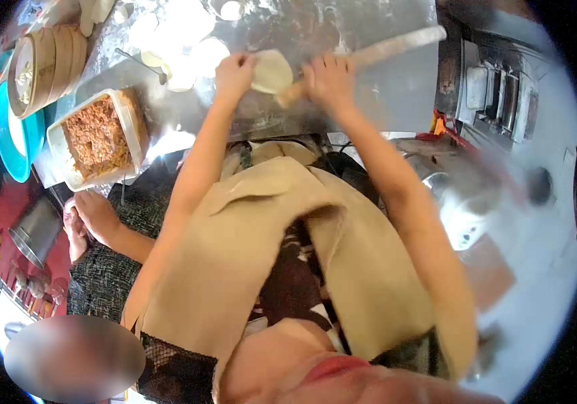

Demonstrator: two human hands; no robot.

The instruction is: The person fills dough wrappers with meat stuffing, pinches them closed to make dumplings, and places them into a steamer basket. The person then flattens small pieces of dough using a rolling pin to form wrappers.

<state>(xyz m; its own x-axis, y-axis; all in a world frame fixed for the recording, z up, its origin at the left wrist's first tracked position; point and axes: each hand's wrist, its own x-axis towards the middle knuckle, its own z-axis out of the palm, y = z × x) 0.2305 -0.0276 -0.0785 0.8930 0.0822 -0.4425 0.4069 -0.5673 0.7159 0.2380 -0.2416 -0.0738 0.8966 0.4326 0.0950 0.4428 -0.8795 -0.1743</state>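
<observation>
My left hand (234,75) pinches the left edge of a thin round dough wrapper (273,72) lying on the metal worktop. Closed over a wooden rolling pin (399,46), my right hand (329,79) is just right of the wrapper. The pin slants from its near end beside the wrapper's lower edge up to the far right, and it is dusted with flour. More pale dough rounds (209,56) lie to the left of my left hand, partly washed out by glare.
A floury metal worktop (396,101) spans the top. On the left are a tub of minced filling (96,138), bamboo steamers (46,67), a turquoise basin (12,145) and a thin-handled tool (139,64). A co-worker's hands (93,219) are together near the tub.
</observation>
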